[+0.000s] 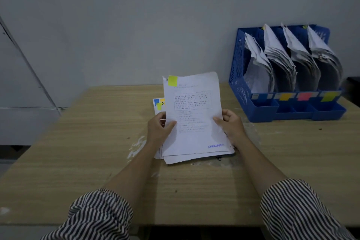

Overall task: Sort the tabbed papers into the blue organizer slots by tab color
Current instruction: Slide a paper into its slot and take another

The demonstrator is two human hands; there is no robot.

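All four slots of the blue organizer hold papers already, yet both hands (left hand, right hand) pinch a yellow-tabbed sheet above an unsorted stack.

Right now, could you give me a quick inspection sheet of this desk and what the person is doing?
Surface: wooden table, scuffed, with pale chipped patches near the papers.
Job's things: top sheet with a yellow-green tab and an APPROVED stamp, held above a paper stack; blue organizer at right, four slots already holding papers, with blue, orange, pink and yellow labels.
Clutter: nothing seen.
Hands: left hand and right hand grip the sheet's edges.
Cables: nothing seen.
Surroundings: plain grey wall.
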